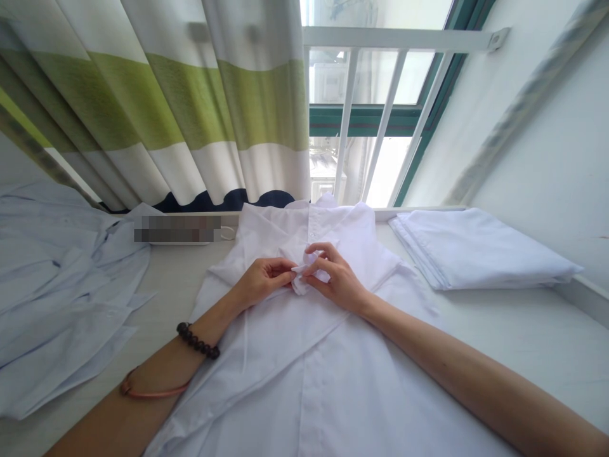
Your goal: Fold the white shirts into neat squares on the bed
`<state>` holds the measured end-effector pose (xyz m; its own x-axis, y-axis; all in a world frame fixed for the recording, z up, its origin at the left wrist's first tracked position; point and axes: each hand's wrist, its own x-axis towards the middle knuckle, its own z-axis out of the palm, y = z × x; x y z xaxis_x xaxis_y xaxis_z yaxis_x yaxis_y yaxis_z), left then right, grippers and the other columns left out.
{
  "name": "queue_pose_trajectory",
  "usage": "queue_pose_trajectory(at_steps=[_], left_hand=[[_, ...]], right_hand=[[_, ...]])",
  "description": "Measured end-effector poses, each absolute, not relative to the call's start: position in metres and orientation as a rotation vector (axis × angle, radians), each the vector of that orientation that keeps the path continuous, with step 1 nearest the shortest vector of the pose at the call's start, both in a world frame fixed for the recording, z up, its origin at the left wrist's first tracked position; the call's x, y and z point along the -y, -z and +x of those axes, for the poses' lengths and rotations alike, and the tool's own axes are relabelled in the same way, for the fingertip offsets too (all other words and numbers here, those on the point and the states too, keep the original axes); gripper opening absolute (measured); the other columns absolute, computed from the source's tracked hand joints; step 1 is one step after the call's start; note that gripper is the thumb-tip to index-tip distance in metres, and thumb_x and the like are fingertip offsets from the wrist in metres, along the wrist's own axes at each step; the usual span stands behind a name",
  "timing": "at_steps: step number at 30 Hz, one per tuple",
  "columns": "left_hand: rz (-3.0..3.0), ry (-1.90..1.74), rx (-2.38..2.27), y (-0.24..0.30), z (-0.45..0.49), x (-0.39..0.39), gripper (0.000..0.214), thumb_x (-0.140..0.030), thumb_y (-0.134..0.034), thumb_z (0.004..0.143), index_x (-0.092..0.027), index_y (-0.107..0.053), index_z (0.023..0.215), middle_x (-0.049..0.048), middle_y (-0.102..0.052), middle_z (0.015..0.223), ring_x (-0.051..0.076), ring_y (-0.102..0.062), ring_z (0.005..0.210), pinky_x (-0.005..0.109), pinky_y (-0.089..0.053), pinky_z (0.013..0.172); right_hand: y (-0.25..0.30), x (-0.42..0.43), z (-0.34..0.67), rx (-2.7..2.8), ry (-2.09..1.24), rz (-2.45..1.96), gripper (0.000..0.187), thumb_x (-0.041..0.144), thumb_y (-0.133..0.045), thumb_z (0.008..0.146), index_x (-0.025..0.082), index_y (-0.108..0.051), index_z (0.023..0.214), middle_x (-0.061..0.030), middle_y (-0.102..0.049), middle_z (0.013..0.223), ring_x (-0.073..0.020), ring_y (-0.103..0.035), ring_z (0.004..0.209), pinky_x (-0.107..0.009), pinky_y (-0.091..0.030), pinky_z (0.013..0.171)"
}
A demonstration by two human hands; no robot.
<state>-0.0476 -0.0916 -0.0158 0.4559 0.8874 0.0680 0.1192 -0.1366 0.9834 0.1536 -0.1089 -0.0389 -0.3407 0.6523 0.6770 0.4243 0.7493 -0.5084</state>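
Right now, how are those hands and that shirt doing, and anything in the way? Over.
Left hand, right hand: both pinching bunched cloth. Shirt: laid out beneath. Folded cloth right, loose heap left, both off to the sides.

There are two hands (261,280) (337,278), two bracelets (197,341) (155,394), one laid-out shirt (323,355) and one folded pile (480,251).
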Motion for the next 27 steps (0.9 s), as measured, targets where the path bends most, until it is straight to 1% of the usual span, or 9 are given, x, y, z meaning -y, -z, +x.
queue_pose_trajectory(at_steps=[2, 4, 5, 8, 11, 15, 20, 23, 27], left_hand=[[1.566, -0.854, -0.903, 0.0155, -0.0481, 0.0917, 0.025, -0.033, -0.076, 0.067, -0.015, -0.072, 0.084, 0.002, -0.074, 0.077, 0.017, -0.069, 0.072, 0.027, -0.057, 0.07], [1.563, -0.846, -0.896, 0.0155, -0.049, 0.0916, 0.027, -0.033, -0.077, 0.065, -0.014, -0.072, 0.083, 0.0027, -0.074, 0.077, 0.018, -0.069, 0.071, 0.027, -0.058, 0.069], [1.567, -0.837, -0.89, 0.0157, -0.0495, 0.0915, 0.027, -0.033, -0.078, 0.065, -0.014, -0.072, 0.083, 0.0029, -0.074, 0.076, 0.018, -0.069, 0.071, 0.027, -0.058, 0.068], [1.588, -0.816, -0.883, 0.0175, -0.0512, 0.0908, 0.026, -0.033, -0.079, 0.065, -0.014, -0.072, 0.082, 0.0025, -0.074, 0.075, 0.016, -0.069, 0.069, 0.025, -0.057, 0.068], [1.623, -0.811, -0.878, 0.0201, -0.0521, 0.0899, 0.026, -0.033, -0.079, 0.066, -0.015, -0.071, 0.083, 0.0022, -0.074, 0.076, 0.016, -0.068, 0.069, 0.024, -0.056, 0.068], [1.712, -0.814, -0.893, 0.0227, -0.0513, 0.09, 0.028, -0.034, -0.077, 0.067, -0.015, -0.07, 0.087, 0.0031, -0.074, 0.08, 0.017, -0.069, 0.072, 0.026, -0.056, 0.07], [1.785, -0.806, -0.949, 0.0232, -0.05, 0.0918, 0.031, -0.04, -0.072, 0.072, -0.015, -0.068, 0.091, 0.0019, -0.071, 0.078, 0.016, -0.066, 0.067, 0.027, -0.056, 0.068], [1.869, -0.79, -0.96, 0.0222, -0.0498, 0.0932, 0.03, -0.041, -0.067, 0.077, -0.016, -0.066, 0.093, -0.0001, -0.068, 0.074, 0.014, -0.063, 0.063, 0.025, -0.053, 0.063], [2.087, -0.786, -0.971, 0.019, -0.0486, 0.0958, 0.023, -0.038, -0.058, 0.084, -0.017, -0.064, 0.093, 0.0006, -0.067, 0.076, 0.014, -0.061, 0.065, 0.023, -0.05, 0.061]], right_hand=[[0.0375, 0.1099, 0.1537, 2.019, -0.324, -0.785, 0.003, 0.022, -0.062, 0.086, 0.021, -0.062, 0.083, -0.007, -0.056, 0.121, -0.0159, -0.062, 0.091, -0.03, -0.051, 0.076], [0.0366, 0.1101, 0.1539, 2.043, -0.337, -0.745, 0.003, 0.02, -0.06, 0.086, 0.022, -0.06, 0.083, -0.0061, -0.062, 0.112, -0.0169, -0.062, 0.096, -0.03, -0.05, 0.078], [0.0363, 0.1099, 0.154, 2.049, -0.335, -0.733, 0.004, 0.019, -0.06, 0.086, 0.022, -0.059, 0.083, -0.0055, -0.064, 0.106, -0.017, -0.062, 0.094, -0.03, -0.049, 0.078], [0.0363, 0.1089, 0.1543, 2.058, -0.306, -0.753, 0.004, 0.02, -0.06, 0.085, 0.021, -0.058, 0.082, -0.0033, -0.064, 0.087, -0.0153, -0.06, 0.078, -0.028, -0.047, 0.071], [0.0368, 0.1083, 0.1543, 2.069, -0.275, -0.799, 0.006, 0.021, -0.061, 0.085, 0.021, -0.056, 0.081, -0.0013, -0.061, 0.079, -0.0138, -0.055, 0.069, -0.026, -0.044, 0.065], [0.0374, 0.1082, 0.1544, 2.07, -0.228, -0.776, 0.009, 0.019, -0.059, 0.086, 0.021, -0.052, 0.082, -0.0013, -0.059, 0.078, -0.0137, -0.054, 0.069, -0.025, -0.043, 0.064], [0.0378, 0.1078, 0.1557, 2.119, -0.155, -0.651, 0.008, 0.016, -0.051, 0.09, 0.021, -0.051, 0.084, -0.0036, -0.062, 0.084, -0.0151, -0.056, 0.078, -0.027, -0.045, 0.071], [0.0398, 0.1067, 0.1562, 2.098, -0.144, -0.691, 0.002, 0.021, -0.053, 0.09, 0.022, -0.051, 0.089, -0.0032, -0.062, 0.083, -0.0146, -0.057, 0.074, -0.026, -0.045, 0.067], [0.0413, 0.1061, 0.156, 2.077, -0.183, -0.814, 0.014, 0.03, -0.056, 0.09, 0.022, -0.052, 0.101, -0.0031, -0.063, 0.087, -0.0141, -0.057, 0.07, -0.026, -0.044, 0.063]])
